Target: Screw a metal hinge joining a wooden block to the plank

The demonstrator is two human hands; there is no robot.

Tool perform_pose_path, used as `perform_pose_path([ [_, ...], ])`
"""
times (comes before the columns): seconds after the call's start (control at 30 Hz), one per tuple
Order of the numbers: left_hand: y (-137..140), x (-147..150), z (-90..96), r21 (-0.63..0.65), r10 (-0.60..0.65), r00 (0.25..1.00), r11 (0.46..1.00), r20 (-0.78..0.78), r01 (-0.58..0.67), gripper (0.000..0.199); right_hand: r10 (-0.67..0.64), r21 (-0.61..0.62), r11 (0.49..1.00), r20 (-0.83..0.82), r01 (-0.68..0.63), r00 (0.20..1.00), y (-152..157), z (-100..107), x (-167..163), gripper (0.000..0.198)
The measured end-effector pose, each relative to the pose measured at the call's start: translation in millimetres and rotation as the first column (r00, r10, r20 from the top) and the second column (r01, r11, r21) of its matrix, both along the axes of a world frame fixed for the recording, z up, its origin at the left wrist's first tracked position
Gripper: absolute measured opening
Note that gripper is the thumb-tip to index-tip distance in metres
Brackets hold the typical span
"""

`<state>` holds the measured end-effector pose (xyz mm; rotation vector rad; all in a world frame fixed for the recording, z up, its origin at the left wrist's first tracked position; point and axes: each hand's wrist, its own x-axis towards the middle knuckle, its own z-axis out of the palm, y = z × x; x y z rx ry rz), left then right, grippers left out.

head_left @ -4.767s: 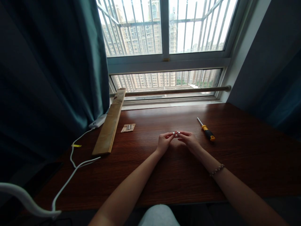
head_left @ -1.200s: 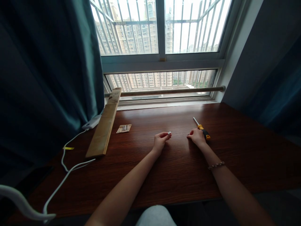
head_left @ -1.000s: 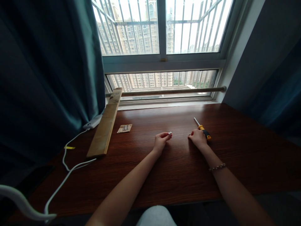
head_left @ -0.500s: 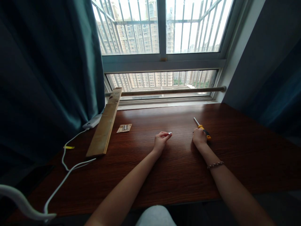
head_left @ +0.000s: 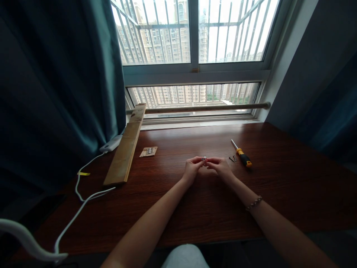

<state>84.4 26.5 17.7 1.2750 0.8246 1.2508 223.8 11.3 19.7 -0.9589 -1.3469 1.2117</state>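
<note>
Got a small metal fitting (head_left: 205, 158) pinched between the fingertips of my left hand (head_left: 192, 170) and right hand (head_left: 222, 169), presumably for fine control; too tiny to ID. Two screws (head_left: 231, 159) at my 3 o'clock, screwdriver (head_left: 244, 158) just beyond, tip toward 11, handle my way for easy right-hand reach.

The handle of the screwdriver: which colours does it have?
The screwdriver handle is black and yellow, best seen in the head view.
</note>
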Motion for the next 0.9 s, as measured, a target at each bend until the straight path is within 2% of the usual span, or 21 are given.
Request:
perform_pose_path([
  [0.2, 0.5, 0.6, 0.9, -0.047, 0.005, 0.999, 0.999, 0.032, -0.003, 0.025, -0.017, -0.078, 0.997, -0.056, 0.013, 0.998, 1.9, -3.7, 3.3, 0.032],
  [0.3, 0.9, 0.4, 1.1, -0.076, -0.008, 0.999, 0.997, 0.05, 0.012, 0.025, 0.038, -0.121, 0.992, -0.081, -0.048, 0.996, 2.6, -5.4, 3.2, 0.033],
  [0.5, 3.9, -2.2, -2.1, -0.183, -0.124, 0.973, 0.97, 0.194, 0.16, 0.029, 0.153, -0.236, 0.95, -0.217, -0.204, 0.964, 1.9, -4.9, 2.4, 0.03],
  [0.6, 5.9, -2.9, -3.5, -0.212, -0.105, 0.974, 0.966, 0.2, 0.147, 0.029, 0.179, -0.252, 0.938, -0.24, -0.239, 0.954, 1.5, -4.3, 2.4, 0.03],
  [0.7, 7.2, -2.8, -3.7, -0.221, -0.083, 0.98, 0.968, 0.182, 0.123, 0.03, 0.142, -0.219, 0.958, -0.205, -0.187, 0.968, 1.1, -3.8, 1.4, 0.031],
  [0.9, 7.7, -2.1, -4.4, -0.177, -0.023, 0.992, 0.983, 0.123, 0.045, 0.031, 0.011, -0.078, 0.997, -0.063, -0.016, 0.998, -1.9, -1.1, -0.3, 0.034],
])
